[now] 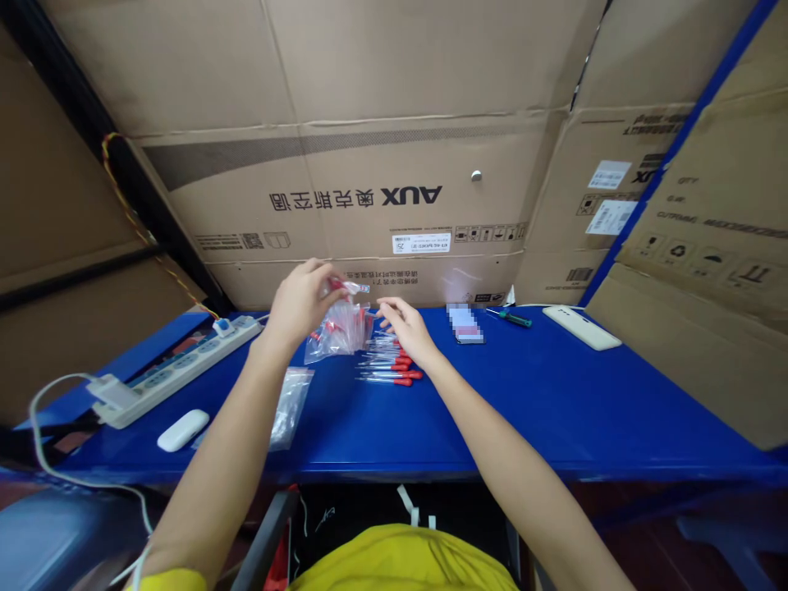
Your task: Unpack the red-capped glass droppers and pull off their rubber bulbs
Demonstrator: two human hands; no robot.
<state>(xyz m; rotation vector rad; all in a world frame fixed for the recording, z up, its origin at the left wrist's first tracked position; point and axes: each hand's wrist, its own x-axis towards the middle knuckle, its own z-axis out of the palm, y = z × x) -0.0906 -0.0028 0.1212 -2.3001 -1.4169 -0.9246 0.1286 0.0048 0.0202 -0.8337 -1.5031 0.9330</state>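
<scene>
My left hand [304, 300] is closed on the top of a clear plastic bag [320, 349] at the back of the blue table. Droppers with red rubber bulbs show through the bag's film. Just right of it, my right hand [410, 328] hovers with its fingers loosely apart; I see nothing held in them. Below that hand lies a row of droppers [385, 368], clear stems to the left and red bulbs to the right. The hand hides some of them. Another clear plastic bag [292, 406] lies flat beside my left forearm.
A white power strip [178, 369] with plugged-in cables lies at the left, near a white rounded case [183, 430]. To the right are a phone [465, 323], a green-handled screwdriver [514, 318] and a pale oblong device [582, 327]. Cardboard panels [357, 148] wall the table [523, 410].
</scene>
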